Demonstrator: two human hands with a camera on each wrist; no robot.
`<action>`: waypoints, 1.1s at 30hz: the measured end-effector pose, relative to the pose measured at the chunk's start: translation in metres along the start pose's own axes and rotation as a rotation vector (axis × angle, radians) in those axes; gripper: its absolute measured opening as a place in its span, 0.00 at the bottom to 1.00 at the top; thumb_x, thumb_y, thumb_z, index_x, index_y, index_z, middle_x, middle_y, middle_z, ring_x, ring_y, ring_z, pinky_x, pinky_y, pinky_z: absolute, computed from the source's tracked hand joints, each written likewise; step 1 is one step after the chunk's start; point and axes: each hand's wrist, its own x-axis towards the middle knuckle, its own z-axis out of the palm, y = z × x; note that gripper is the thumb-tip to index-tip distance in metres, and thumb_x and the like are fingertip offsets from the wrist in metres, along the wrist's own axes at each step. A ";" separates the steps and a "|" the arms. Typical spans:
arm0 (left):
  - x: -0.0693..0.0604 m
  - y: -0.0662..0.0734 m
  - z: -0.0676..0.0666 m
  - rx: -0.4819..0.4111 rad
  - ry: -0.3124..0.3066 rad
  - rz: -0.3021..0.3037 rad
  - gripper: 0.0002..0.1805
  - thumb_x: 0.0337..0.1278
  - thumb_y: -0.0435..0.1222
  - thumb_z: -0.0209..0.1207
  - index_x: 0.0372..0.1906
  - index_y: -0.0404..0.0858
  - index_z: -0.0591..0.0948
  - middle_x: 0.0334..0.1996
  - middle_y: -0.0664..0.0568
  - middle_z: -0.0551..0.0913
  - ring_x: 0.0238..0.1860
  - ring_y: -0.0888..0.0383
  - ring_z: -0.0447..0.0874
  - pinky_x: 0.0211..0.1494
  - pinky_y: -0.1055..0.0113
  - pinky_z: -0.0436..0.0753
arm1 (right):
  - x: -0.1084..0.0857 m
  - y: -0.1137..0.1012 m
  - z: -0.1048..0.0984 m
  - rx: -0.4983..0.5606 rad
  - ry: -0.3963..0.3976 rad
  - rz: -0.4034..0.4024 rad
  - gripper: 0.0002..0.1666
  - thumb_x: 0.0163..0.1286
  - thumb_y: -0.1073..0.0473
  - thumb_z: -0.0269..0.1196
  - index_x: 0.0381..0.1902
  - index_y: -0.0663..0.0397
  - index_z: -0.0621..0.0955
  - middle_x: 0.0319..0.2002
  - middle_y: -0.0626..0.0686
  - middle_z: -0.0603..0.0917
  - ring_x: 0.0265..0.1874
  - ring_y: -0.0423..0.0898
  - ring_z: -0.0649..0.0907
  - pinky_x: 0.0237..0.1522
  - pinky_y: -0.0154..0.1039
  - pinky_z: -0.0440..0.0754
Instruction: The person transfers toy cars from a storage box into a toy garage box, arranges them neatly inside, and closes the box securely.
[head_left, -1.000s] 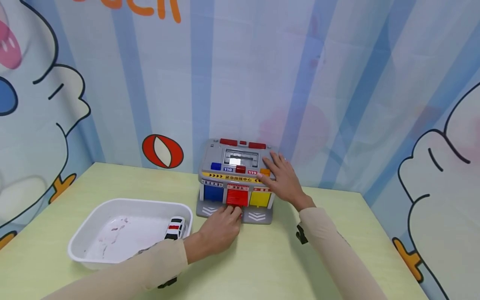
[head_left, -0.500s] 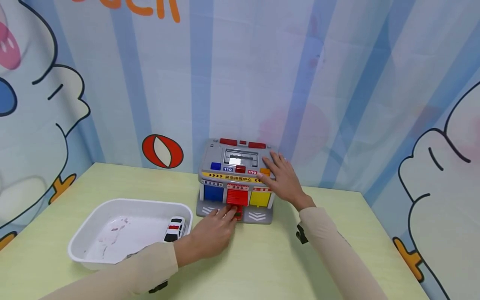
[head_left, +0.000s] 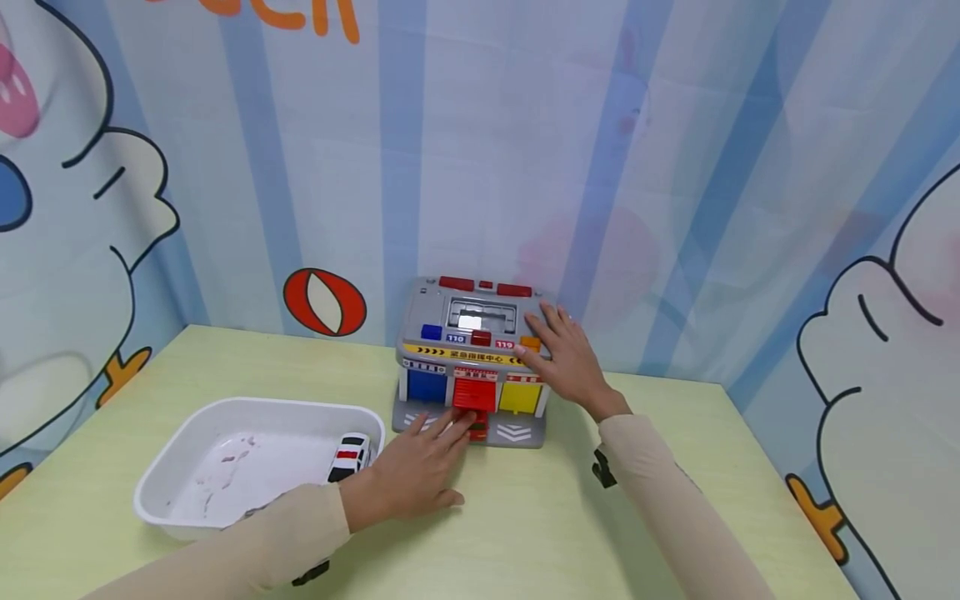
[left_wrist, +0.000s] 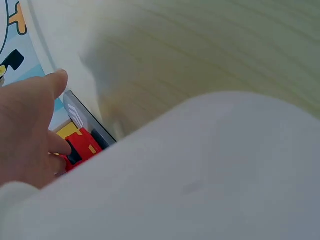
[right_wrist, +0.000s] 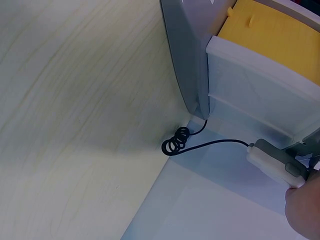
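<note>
Blue-striped cloth (head_left: 480, 167) hangs behind the pale bench (head_left: 585, 508), where a toy emergency station (head_left: 474, 352) stands. On the station's front ramp, directly before the red door (head_left: 474, 394), lies a red toy car (head_left: 477, 427), right at the fingertips of the left hand (head_left: 416, 468), by far the nearer one. That grip is wide, thumb spread from nearly straight fingers that touch the car without pinching it. Its long axis seems to run straight toward the doorway (fingers cover part of it). The right hand (head_left: 566, 357) rests spread on the roof's right side, holding nothing.
</note>
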 end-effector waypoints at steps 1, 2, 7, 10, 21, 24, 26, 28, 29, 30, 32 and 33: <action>0.000 0.000 0.000 -0.002 -0.006 -0.006 0.46 0.62 0.67 0.51 0.76 0.42 0.65 0.80 0.50 0.56 0.80 0.46 0.53 0.78 0.45 0.62 | 0.000 0.000 0.000 0.001 0.000 0.001 0.41 0.73 0.35 0.51 0.78 0.45 0.60 0.81 0.54 0.49 0.81 0.60 0.46 0.79 0.63 0.42; 0.000 0.000 -0.001 -0.002 -0.011 -0.013 0.46 0.62 0.67 0.50 0.76 0.42 0.64 0.80 0.50 0.56 0.80 0.46 0.52 0.78 0.45 0.61 | 0.000 0.000 0.000 0.002 -0.001 0.002 0.41 0.73 0.35 0.51 0.78 0.45 0.60 0.82 0.54 0.49 0.81 0.59 0.46 0.79 0.63 0.42; 0.002 0.000 -0.002 0.011 -0.023 -0.044 0.49 0.59 0.71 0.49 0.76 0.43 0.65 0.79 0.51 0.58 0.80 0.46 0.52 0.78 0.44 0.60 | -0.001 0.000 0.001 0.007 -0.004 0.005 0.42 0.73 0.35 0.51 0.78 0.44 0.60 0.82 0.53 0.49 0.81 0.59 0.45 0.79 0.62 0.41; 0.003 0.000 -0.003 0.015 -0.020 -0.057 0.50 0.57 0.72 0.49 0.75 0.44 0.65 0.79 0.52 0.59 0.80 0.45 0.52 0.78 0.43 0.60 | -0.001 0.000 0.001 0.002 -0.006 0.007 0.42 0.73 0.35 0.50 0.79 0.44 0.60 0.82 0.53 0.48 0.81 0.59 0.45 0.79 0.62 0.41; 0.008 -0.003 -0.001 0.038 -0.006 -0.086 0.47 0.57 0.72 0.49 0.77 0.51 0.63 0.78 0.52 0.61 0.80 0.45 0.51 0.78 0.42 0.58 | -0.001 -0.001 0.001 -0.003 -0.005 0.012 0.42 0.73 0.35 0.51 0.79 0.44 0.60 0.82 0.53 0.49 0.81 0.59 0.45 0.79 0.62 0.42; 0.008 -0.002 -0.001 0.051 -0.003 -0.095 0.46 0.58 0.71 0.48 0.77 0.52 0.63 0.78 0.52 0.61 0.80 0.45 0.51 0.78 0.41 0.59 | -0.001 -0.001 0.002 -0.007 -0.008 0.010 0.42 0.73 0.35 0.51 0.79 0.44 0.59 0.82 0.53 0.48 0.81 0.59 0.45 0.79 0.62 0.42; 0.009 -0.002 -0.001 0.065 -0.003 -0.103 0.46 0.58 0.71 0.48 0.77 0.51 0.63 0.78 0.52 0.62 0.80 0.45 0.50 0.78 0.42 0.59 | -0.001 -0.002 0.001 -0.006 -0.006 0.007 0.42 0.73 0.35 0.51 0.79 0.44 0.59 0.82 0.53 0.48 0.81 0.59 0.45 0.79 0.62 0.42; 0.011 -0.002 -0.002 0.074 -0.004 -0.112 0.47 0.59 0.71 0.47 0.77 0.50 0.63 0.78 0.52 0.62 0.80 0.45 0.50 0.78 0.42 0.60 | -0.001 -0.002 0.000 -0.004 -0.002 0.003 0.42 0.73 0.36 0.52 0.79 0.45 0.59 0.82 0.54 0.48 0.81 0.59 0.45 0.79 0.63 0.42; 0.011 -0.002 -0.002 0.077 -0.004 -0.117 0.47 0.59 0.71 0.47 0.77 0.50 0.64 0.78 0.52 0.62 0.80 0.45 0.50 0.78 0.42 0.60 | -0.001 -0.002 0.000 -0.003 -0.001 0.003 0.42 0.73 0.36 0.52 0.79 0.45 0.59 0.82 0.54 0.48 0.81 0.59 0.45 0.79 0.62 0.42; 0.012 -0.002 -0.002 0.078 -0.004 -0.122 0.47 0.58 0.71 0.47 0.77 0.49 0.64 0.78 0.53 0.62 0.80 0.45 0.50 0.78 0.42 0.61 | -0.001 -0.002 -0.001 -0.002 -0.001 0.003 0.42 0.73 0.36 0.52 0.79 0.45 0.59 0.82 0.54 0.48 0.81 0.59 0.45 0.79 0.62 0.42; 0.014 -0.002 -0.002 0.072 -0.007 -0.132 0.47 0.58 0.71 0.48 0.76 0.49 0.64 0.77 0.53 0.63 0.80 0.45 0.50 0.77 0.41 0.61 | -0.001 -0.002 -0.001 0.000 -0.001 0.003 0.42 0.73 0.36 0.52 0.79 0.46 0.59 0.82 0.54 0.48 0.81 0.59 0.45 0.79 0.62 0.41; 0.015 -0.002 -0.002 0.066 -0.008 -0.136 0.47 0.58 0.71 0.48 0.76 0.48 0.65 0.77 0.52 0.63 0.80 0.44 0.51 0.77 0.41 0.61 | -0.001 -0.002 0.000 -0.003 -0.003 0.003 0.42 0.73 0.36 0.52 0.79 0.46 0.59 0.82 0.54 0.48 0.81 0.59 0.45 0.79 0.61 0.41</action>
